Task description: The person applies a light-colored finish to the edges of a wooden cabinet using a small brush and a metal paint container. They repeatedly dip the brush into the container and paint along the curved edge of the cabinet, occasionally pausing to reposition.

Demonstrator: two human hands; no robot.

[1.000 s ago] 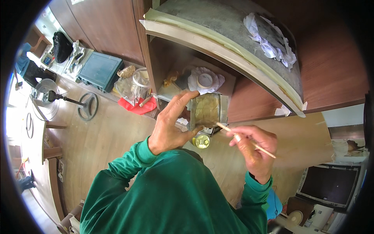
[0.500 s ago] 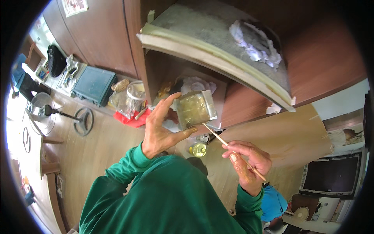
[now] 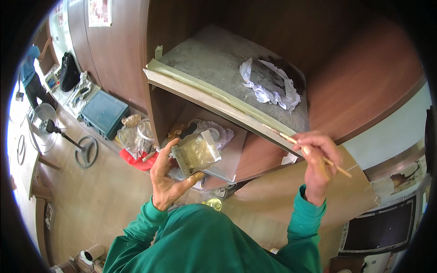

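My left hand [image 3: 166, 184] grips a small square container [image 3: 196, 154] from below and the side, thumb and fingers on its walls. Yellowish, translucent material fills its inside. Between the fingers and thumb of my right hand [image 3: 318, 161] is a thin wooden stick [image 3: 287, 136]. Its far tip is at the taped front edge [image 3: 214, 100] of a grey slab [image 3: 195, 57]; whether it touches cannot be made out. Crumpled white paper [image 3: 266, 94] lies in a ring around a dark patch on the slab.
Below the slab is an open compartment with cloths and bags. A blue-green case [image 3: 104, 111], plastic bags [image 3: 134, 136] and a red cloth [image 3: 136, 160] sit at left. Farther off are a fan [image 3: 48, 125] and a person [image 3: 31, 73]. A brown board [image 3: 268, 193] leans at right.
My right hand has lifted the stick away from the container, up and right to the slab's edge. My left hand with the container has shifted left and down in the view, which has also turned.
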